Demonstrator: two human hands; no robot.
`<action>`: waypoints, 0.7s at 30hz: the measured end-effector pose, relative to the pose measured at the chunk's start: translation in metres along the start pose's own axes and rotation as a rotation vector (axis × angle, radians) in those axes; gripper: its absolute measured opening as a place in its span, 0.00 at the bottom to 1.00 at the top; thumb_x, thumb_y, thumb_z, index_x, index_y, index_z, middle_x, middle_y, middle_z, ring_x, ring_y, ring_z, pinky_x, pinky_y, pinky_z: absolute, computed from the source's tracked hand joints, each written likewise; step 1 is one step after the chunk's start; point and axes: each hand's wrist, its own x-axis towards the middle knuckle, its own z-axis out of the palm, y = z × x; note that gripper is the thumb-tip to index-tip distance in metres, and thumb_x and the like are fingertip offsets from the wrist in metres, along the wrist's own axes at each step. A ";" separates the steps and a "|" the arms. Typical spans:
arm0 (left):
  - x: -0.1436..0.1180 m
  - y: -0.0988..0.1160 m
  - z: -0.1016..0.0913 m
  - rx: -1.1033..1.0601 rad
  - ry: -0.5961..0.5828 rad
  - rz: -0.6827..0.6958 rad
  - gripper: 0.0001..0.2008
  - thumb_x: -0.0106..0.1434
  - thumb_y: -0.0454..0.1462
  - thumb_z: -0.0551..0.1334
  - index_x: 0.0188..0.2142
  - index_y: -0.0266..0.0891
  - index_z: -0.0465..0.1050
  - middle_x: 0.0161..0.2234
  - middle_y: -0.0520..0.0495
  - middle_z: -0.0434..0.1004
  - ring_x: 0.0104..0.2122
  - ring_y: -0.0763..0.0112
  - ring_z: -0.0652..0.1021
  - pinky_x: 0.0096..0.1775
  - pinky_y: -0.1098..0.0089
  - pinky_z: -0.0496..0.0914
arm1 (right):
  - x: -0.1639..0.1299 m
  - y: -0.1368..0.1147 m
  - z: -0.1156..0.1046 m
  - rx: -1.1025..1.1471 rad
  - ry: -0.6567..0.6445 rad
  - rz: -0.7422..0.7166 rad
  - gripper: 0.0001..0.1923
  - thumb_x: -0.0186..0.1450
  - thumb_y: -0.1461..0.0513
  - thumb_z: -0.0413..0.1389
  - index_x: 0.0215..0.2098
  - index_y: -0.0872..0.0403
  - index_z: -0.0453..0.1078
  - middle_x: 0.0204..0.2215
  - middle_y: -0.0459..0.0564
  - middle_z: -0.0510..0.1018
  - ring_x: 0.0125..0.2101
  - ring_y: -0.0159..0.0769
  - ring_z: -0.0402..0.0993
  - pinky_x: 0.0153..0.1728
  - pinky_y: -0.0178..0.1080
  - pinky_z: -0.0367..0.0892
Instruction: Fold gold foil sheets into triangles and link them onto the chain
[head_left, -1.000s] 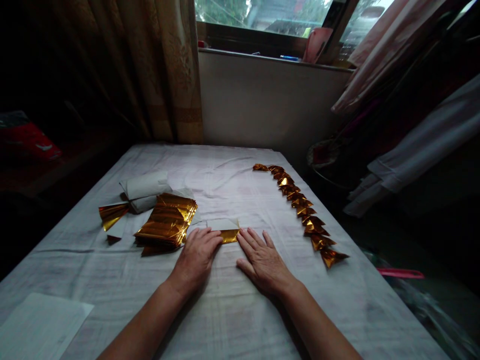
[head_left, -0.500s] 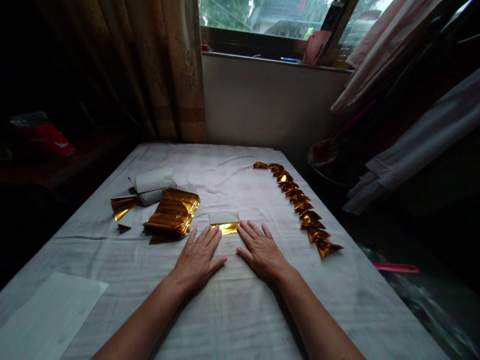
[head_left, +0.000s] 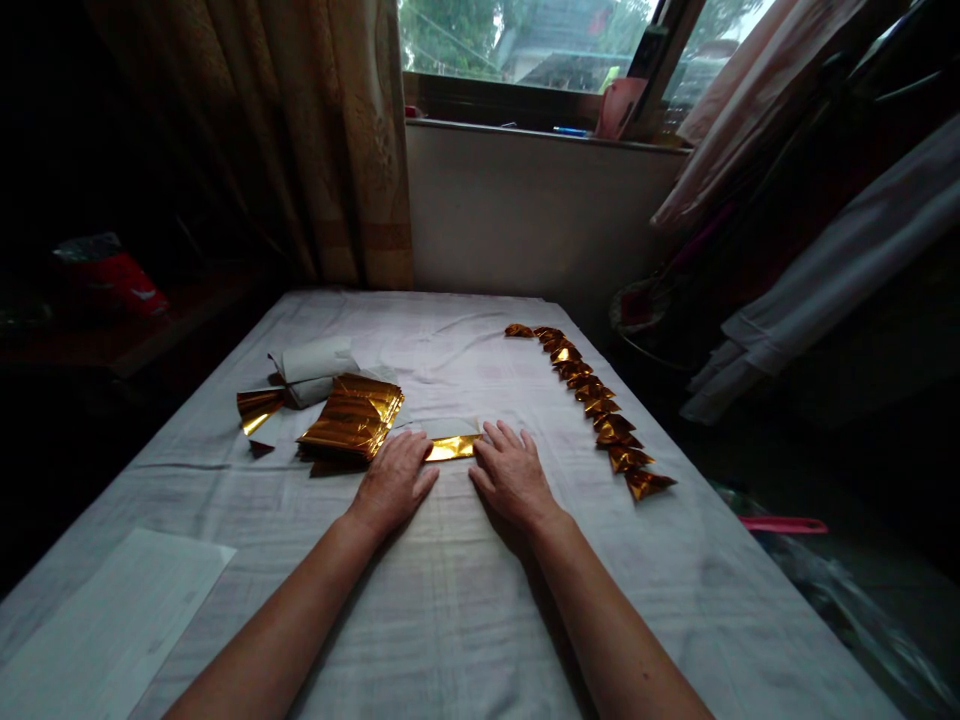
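Counter [head_left: 465, 620] draped in a white cloth fills the lower frame. Left of centre lies a stack of gold foil sheets [head_left: 352, 418]; along the right runs a diagonal row of folded gold pieces [head_left: 592, 400]. At centre, a small gold foil strip [head_left: 451, 449], shiny, white backing showing above it, lies with its long axis left-right, directly between both hands. Left hand [head_left: 394, 480] and right hand [head_left: 512, 474] press flat, fingers spread, gripping nothing, each touching one end; neither nearer.

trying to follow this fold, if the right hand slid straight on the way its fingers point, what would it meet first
The right hand points up-left, so it would likely first meet the small gold foil sheet with a white flap at its fingertips; beyond that, only bare white cloth-covered table, though depth is unclear.
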 end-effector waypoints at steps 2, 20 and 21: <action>0.000 0.003 -0.001 -0.013 0.018 -0.001 0.16 0.65 0.38 0.61 0.52 0.38 0.71 0.52 0.39 0.75 0.54 0.55 0.73 0.58 0.52 0.66 | 0.002 -0.006 0.002 -0.008 0.047 0.008 0.14 0.66 0.58 0.57 0.49 0.52 0.72 0.64 0.58 0.65 0.65 0.54 0.55 0.62 0.60 0.48; -0.006 0.028 -0.017 -0.031 0.052 0.092 0.08 0.69 0.39 0.58 0.36 0.44 0.76 0.32 0.50 0.77 0.36 0.64 0.75 0.52 0.56 0.66 | -0.015 -0.016 0.021 0.377 0.282 -0.133 0.04 0.63 0.62 0.62 0.37 0.49 0.75 0.45 0.49 0.79 0.46 0.41 0.72 0.47 0.43 0.65; -0.006 0.028 -0.017 -0.041 0.046 0.092 0.08 0.69 0.39 0.58 0.36 0.44 0.75 0.31 0.50 0.77 0.36 0.64 0.75 0.52 0.57 0.66 | -0.015 -0.015 0.021 0.393 0.280 -0.131 0.02 0.63 0.62 0.61 0.36 0.49 0.75 0.44 0.49 0.80 0.45 0.40 0.72 0.47 0.43 0.65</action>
